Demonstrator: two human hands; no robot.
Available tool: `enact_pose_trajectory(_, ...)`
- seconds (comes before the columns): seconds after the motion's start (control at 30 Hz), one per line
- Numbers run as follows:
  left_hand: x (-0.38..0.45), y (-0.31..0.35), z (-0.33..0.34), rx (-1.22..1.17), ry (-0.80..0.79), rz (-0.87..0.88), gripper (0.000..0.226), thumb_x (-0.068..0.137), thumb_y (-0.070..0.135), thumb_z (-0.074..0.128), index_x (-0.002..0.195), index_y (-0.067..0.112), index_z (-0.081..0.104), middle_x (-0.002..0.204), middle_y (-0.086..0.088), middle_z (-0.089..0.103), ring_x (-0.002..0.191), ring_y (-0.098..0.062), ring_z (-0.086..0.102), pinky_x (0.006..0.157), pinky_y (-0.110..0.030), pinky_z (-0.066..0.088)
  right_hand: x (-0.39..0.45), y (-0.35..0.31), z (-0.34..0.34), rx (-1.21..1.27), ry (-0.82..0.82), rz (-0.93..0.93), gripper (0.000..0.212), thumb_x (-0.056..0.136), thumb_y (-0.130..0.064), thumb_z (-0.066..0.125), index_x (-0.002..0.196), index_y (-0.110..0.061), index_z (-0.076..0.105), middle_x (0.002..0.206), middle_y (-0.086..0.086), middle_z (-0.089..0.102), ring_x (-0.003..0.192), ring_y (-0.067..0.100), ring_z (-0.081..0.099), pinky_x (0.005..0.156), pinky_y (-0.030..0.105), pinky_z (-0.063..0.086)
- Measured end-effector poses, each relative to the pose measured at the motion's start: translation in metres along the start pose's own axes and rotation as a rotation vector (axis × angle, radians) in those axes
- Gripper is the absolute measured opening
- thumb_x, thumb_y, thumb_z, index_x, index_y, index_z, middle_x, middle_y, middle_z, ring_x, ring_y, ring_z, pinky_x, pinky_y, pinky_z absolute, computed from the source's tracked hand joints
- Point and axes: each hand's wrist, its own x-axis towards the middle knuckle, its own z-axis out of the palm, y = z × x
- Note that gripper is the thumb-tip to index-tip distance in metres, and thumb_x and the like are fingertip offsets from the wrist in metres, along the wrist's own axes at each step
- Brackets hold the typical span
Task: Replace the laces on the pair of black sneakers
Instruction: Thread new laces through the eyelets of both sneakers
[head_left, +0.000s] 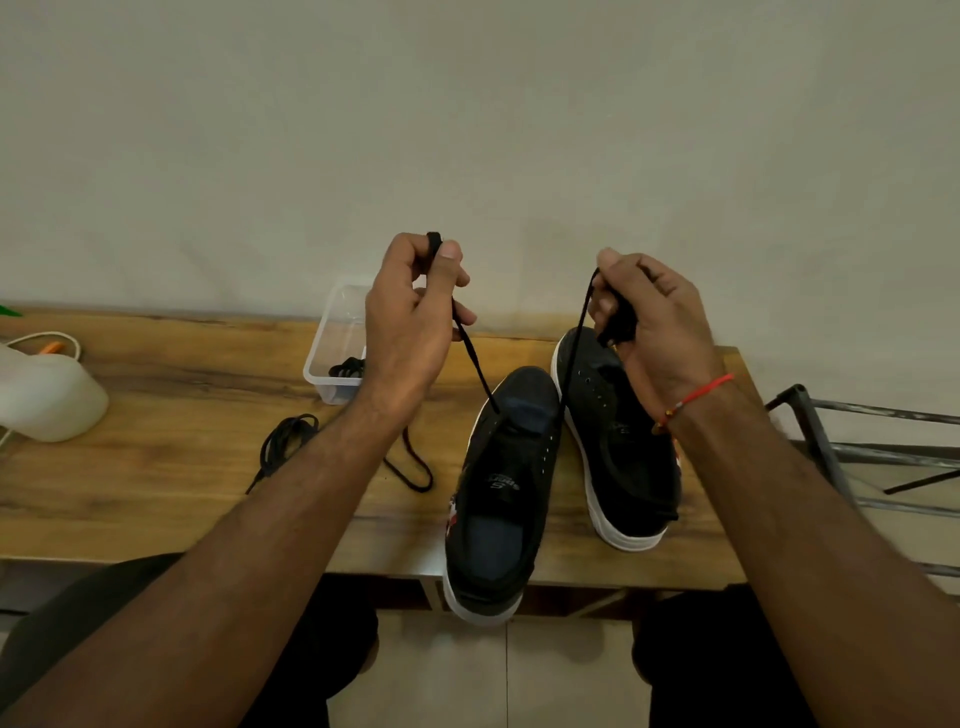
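Note:
Two black sneakers with white soles stand on the wooden table (182, 395). The left sneaker (498, 499) hangs its heel over the front edge; the right sneaker (618, 447) stands beside it. A black lace (475, 364) runs up from the left sneaker's front eyelets in two strands. My left hand (410, 312) pinches one strand, raised above the table. My right hand (644, 317) grips the other strand, with the lace end bunched in its fingers.
A clear plastic box (332, 343) holding a black lace stands behind my left hand. Loose black laces (285, 441) lie on the table left of the sneakers. A white container (47, 395) sits at the far left. A metal rack (857, 447) stands to the right.

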Motion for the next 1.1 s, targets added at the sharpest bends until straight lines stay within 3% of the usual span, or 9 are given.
enact_pose_trajectory(0.3,0.001,0.016,-0.005,-0.026,-0.028,0.036,0.022,0.106,0.033,0.052,0.115,0.015,0.06,0.091,0.001,0.073,0.071,-0.024,0.072,0.067,-0.052,0.061,0.008,0.0,0.006,-0.127,0.007,0.044,0.023,0.102,-0.028,0.056,0.083,-0.018,0.061,0.08,0.001,0.068,0.066,0.013,0.054,0.053,0.025,0.036)
enact_pose_trajectory(0.5,0.005,0.023,-0.013,-0.002,-0.019,0.077,0.021,0.107,0.025,0.05,0.125,0.016,0.057,0.1,0.002,0.076,0.074,-0.021,0.074,0.064,-0.038,0.062,0.015,-0.006,0.028,-0.109,-0.004,-0.045,0.02,0.104,-0.028,0.051,0.088,-0.019,0.059,0.096,0.004,0.073,0.076,0.016,0.051,0.054,0.023,0.037)
enact_pose_trajectory(0.6,0.006,0.024,-0.013,0.02,-0.034,0.075,0.02,0.107,0.023,0.05,0.125,0.018,0.056,0.102,0.005,0.076,0.074,-0.018,0.074,0.065,-0.038,0.063,0.015,-0.002,0.036,-0.188,0.025,-0.021,0.02,0.104,-0.03,0.051,0.09,-0.02,0.061,0.102,0.002,0.075,0.075,0.016,0.05,0.058,0.022,0.038)
enact_pose_trajectory(0.77,0.005,0.021,-0.01,0.068,-0.086,0.047,0.021,0.105,0.022,0.052,0.126,0.025,0.054,0.106,0.009,0.075,0.077,-0.015,0.074,0.076,-0.046,0.062,0.011,-0.002,0.048,-0.277,-0.037,-0.041,0.023,0.103,-0.033,0.053,0.089,-0.018,0.063,0.096,0.001,0.075,0.072,0.016,0.053,0.058,0.017,0.042)
enact_pose_trajectory(0.87,0.005,0.022,-0.009,0.069,-0.123,0.014,0.021,0.105,0.026,0.054,0.126,0.023,0.056,0.107,0.008,0.075,0.079,-0.013,0.075,0.082,-0.043,0.061,0.01,-0.005,0.049,-0.323,-0.066,-0.018,0.027,0.102,-0.032,0.055,0.087,-0.011,0.063,0.08,0.002,0.071,0.064,0.017,0.05,0.051,0.016,0.041)
enact_pose_trajectory(1.0,0.002,0.034,-0.01,-0.029,-0.146,-0.007,0.025,0.107,0.031,0.05,0.12,0.014,0.061,0.104,0.005,0.076,0.084,-0.015,0.075,0.082,-0.039,0.061,0.008,-0.012,0.049,-0.285,-0.032,-0.087,0.03,0.101,-0.029,0.058,0.079,-0.01,0.057,0.065,0.001,0.054,0.058,0.013,0.045,0.051,0.02,0.039)
enact_pose_trajectory(1.1,0.001,0.044,-0.011,-0.094,-0.165,0.036,0.022,0.107,0.025,0.049,0.121,0.012,0.06,0.107,0.003,0.076,0.088,-0.018,0.075,0.083,-0.041,0.062,0.005,-0.02,0.05,-0.165,0.012,-0.142,0.029,0.102,-0.028,0.057,0.076,-0.014,0.054,0.065,0.001,0.052,0.062,0.02,0.046,0.051,0.027,0.039)
